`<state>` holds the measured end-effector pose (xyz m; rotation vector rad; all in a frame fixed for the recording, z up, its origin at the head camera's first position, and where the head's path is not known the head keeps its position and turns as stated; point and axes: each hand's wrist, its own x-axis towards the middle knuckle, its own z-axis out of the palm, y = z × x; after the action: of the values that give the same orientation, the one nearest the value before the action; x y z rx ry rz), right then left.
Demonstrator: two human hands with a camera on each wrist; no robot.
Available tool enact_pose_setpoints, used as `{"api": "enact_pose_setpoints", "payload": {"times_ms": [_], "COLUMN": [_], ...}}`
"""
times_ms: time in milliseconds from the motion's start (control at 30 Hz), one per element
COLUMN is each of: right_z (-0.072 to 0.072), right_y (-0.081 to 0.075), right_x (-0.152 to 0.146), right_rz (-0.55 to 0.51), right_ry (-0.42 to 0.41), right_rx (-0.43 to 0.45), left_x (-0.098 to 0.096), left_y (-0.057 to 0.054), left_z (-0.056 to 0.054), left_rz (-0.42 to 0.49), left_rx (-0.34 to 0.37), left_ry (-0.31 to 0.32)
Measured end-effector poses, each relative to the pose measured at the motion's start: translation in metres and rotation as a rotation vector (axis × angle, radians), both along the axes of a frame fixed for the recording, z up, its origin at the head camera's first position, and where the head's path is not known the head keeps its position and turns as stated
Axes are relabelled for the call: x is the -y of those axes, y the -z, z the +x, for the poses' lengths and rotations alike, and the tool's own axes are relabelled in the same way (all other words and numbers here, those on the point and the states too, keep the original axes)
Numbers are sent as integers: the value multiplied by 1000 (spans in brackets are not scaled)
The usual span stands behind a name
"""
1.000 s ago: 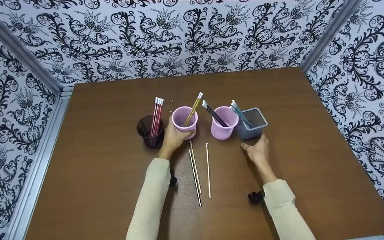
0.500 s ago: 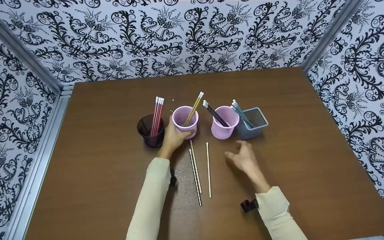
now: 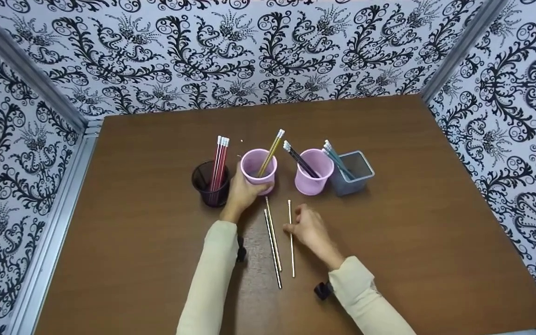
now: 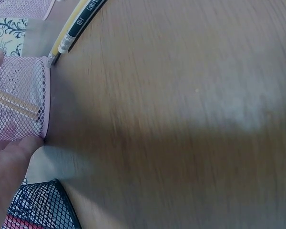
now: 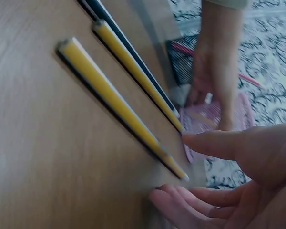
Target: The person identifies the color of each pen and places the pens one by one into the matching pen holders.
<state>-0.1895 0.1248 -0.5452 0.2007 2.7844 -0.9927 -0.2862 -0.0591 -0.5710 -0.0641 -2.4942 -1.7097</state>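
Observation:
My left hand (image 3: 244, 191) grips a pink mesh pencil cup (image 3: 252, 160) that holds yellow pencils (image 3: 271, 152). In the left wrist view its fingers wrap the mesh wall near the base. My right hand (image 3: 312, 230) hovers over the table beside a loose yellow pencil (image 3: 291, 256). Thumb and fingers stand apart with nothing between them, as the right wrist view shows. Left of that pencil lie another yellow pencil (image 5: 133, 71) and a black one (image 3: 271, 249), side by side.
A black mesh cup (image 3: 198, 179) with red pencils stands to the left. Right of the held cup are a second pink cup (image 3: 311, 186) with black pencils and a grey square holder (image 3: 349, 187) with teal pencils. A patterned wall (image 3: 249, 56) closes off the back.
My right hand has left the grey holder and moved left and toward me, to the loose yellow pencil. The left hand has stayed on the pink cup.

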Motion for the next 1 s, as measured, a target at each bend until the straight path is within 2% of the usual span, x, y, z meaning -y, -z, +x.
{"api": "enact_pose_setpoints", "payload": {"times_ms": [167,333,533,733,1000], "right_z": [-1,1,4,0,-14], "right_y": [3,-1,-8,-28,-62], "right_x": [11,16,14,12,8], "right_rz": [98,103,-1,-113,-285], "right_ry": [8,-13,-52,-87,-155], "right_rx": [-49,-64,-85,-135,-342], "left_x": [-1,-2,0,0,1], "left_y": [0,2,2,3,2], "left_z": [0,-1,0,-2,0], "left_rz": [15,-8,-23,-24,-1], "left_rx": [-15,-22,-9,-18,-15], "left_ry": [6,4,6,9,20]}}
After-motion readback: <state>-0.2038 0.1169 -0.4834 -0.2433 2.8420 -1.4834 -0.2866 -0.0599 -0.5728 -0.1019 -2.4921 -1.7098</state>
